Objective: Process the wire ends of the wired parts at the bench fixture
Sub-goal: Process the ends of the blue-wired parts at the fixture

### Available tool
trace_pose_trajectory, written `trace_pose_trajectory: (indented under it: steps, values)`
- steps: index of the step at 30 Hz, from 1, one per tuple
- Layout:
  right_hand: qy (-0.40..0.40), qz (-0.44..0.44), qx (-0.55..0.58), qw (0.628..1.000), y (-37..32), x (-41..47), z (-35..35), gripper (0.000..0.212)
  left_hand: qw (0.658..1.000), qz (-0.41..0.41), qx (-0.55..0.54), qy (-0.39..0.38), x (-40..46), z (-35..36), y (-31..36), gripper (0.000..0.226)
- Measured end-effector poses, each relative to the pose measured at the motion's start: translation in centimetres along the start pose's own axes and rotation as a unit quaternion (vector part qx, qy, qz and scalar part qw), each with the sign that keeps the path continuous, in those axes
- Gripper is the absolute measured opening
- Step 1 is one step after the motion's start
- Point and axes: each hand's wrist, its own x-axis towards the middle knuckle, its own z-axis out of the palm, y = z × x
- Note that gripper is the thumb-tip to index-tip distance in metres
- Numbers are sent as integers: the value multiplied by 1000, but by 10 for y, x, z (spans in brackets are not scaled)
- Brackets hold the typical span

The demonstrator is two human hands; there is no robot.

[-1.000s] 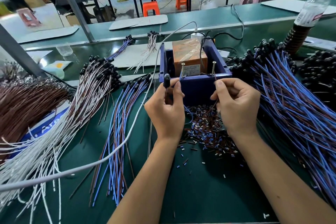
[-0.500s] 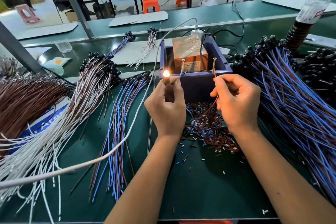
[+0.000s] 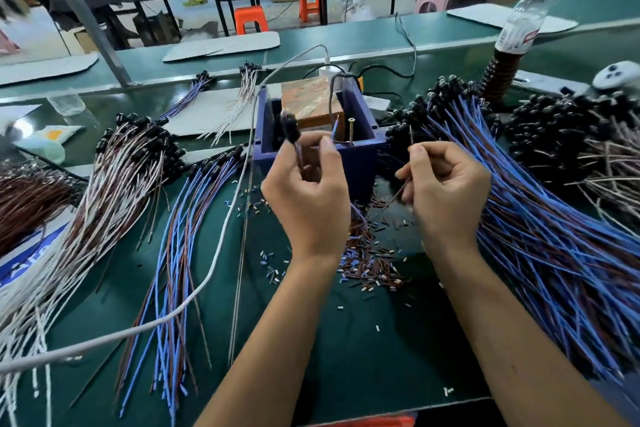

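A small black part (image 3: pixel 289 127) with wires is held up by the left hand (image 3: pixel 308 198), fingers curled round the wires, just in front of the dark blue box (image 3: pixel 360 152). Its blue wire end (image 3: pixel 335 128) is pinched beside a brass screw (image 3: pixel 351 130) on the box. A thin brown wire (image 3: pixel 401 189) is pinched by the right hand (image 3: pixel 445 192). Cut wire bits (image 3: pixel 367 260) are spread on the green bench (image 3: pixel 346 357). On a blue and white label (image 3: pixel 27 253) at the left, only "Are" can be read. The writing on the bottle label (image 3: pixel 516 36) is too blurred.
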Motion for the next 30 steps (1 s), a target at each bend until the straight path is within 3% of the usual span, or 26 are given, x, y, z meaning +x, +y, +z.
trace_pose_trajectory:
  steps: [3, 8, 11, 14, 18, 20, 22, 24, 26, 28, 30]
  values:
    - [52, 4, -21, 998, -9, 14, -33, 16, 991, -84, -26, -103, 4, 36, 24, 17]
    - [170, 13, -64, 983, -38, 43, -98, 11, 957, -150, -44, -245, 6, 92, 61, 21]
    - [221, -72, -220, 947, -60, 54, -129, 5, 927, -214, -46, -306, 2, 122, 76, 26]
    - [84, -182, -360, 911, -75, 51, -134, 18, 888, -301, -107, -329, -3, 150, 87, 24]
    - [-133, -102, -371, 913, -79, 43, -131, 35, 820, -414, -255, -301, -6, 171, 90, 35]
    - [-155, -59, -337, 927, -78, 40, -138, 31, 778, -452, -333, -283, -3, 177, 88, 38]
    - [-116, -48, -295, 947, -77, 42, -147, 24, 752, -475, -371, -265, 2, 181, 86, 35]
    - [-62, -67, -278, 956, -78, 47, -159, 17, 782, -455, -338, -260, 6, 181, 80, 30]
    - [-25, -95, -310, 946, -80, 51, -170, 15, 847, -396, -244, -257, 12, 179, 70, 23]
    - [-10, -101, -336, 936, -79, 52, -174, 14, 914, -287, -107, -267, 20, 178, 57, 18]
    - [-29, -78, -378, 922, -69, 49, -171, 14, 946, -173, 39, -272, 26, 180, 46, 17]
